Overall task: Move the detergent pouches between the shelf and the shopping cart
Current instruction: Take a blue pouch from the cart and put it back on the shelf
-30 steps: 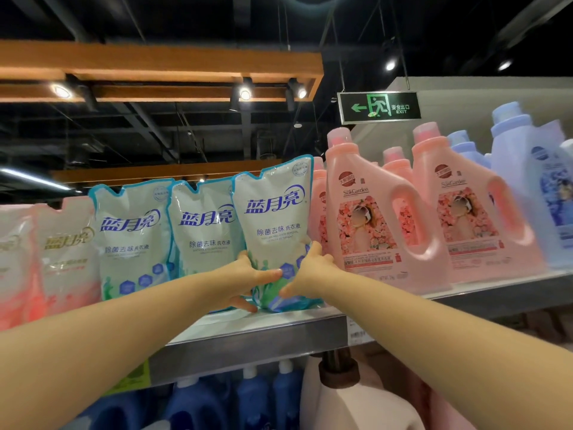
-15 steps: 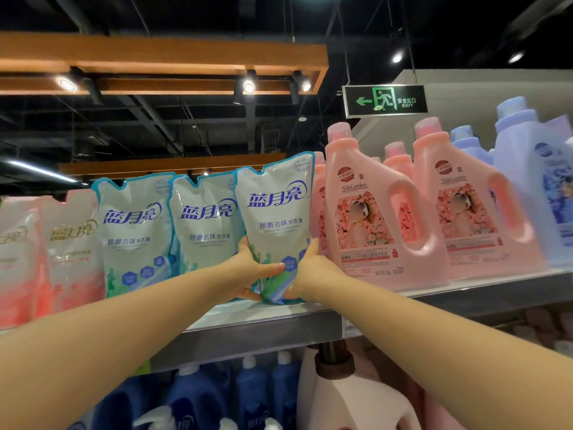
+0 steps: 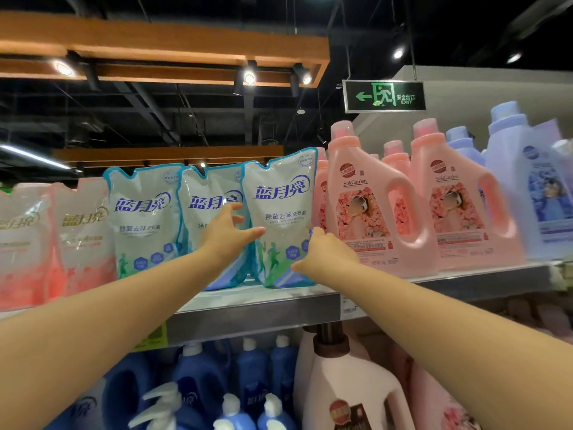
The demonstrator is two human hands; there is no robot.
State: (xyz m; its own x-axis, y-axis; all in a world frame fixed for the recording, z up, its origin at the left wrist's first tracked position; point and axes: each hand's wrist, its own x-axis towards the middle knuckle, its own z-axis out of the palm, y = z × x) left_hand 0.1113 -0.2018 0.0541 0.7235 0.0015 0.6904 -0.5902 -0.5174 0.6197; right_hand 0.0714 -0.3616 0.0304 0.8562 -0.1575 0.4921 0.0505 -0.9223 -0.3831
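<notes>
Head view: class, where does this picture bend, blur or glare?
Head view: the shelf edge bows with wide-angle distortion; head view: the lilac bottle at the right margin smears soft; head view: ceiling spotlights flare against a dark ceiling.

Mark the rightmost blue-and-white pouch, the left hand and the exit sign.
rightmost blue-and-white pouch [image 3: 280, 218]: head view, front panel under the logo.
left hand [image 3: 228, 235]: head view, back of the hand.
exit sign [image 3: 384, 96]: head view, middle of its face.
</notes>
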